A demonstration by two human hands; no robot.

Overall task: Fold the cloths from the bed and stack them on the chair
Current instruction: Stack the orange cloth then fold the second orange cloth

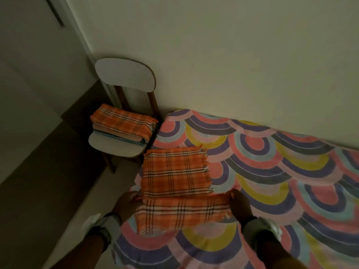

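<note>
An orange plaid cloth (pixel 175 189) lies partly folded on the bed (pixel 272 171), near its left corner. My left hand (pixel 126 204) grips its left edge at the fold line, and my right hand (pixel 240 204) grips its right edge. The near flap of the cloth is lifted and turned over. On the chair (pixel 116 146) left of the bed sits a stack of folded cloths (pixel 122 125), with another orange plaid one on top.
The bed carries a sheet with coloured arches and runs along the pale wall (pixel 233 55). The chair stands in the corner between the bed and a darker floor strip (pixel 48 171). Both my wrists wear grey bands.
</note>
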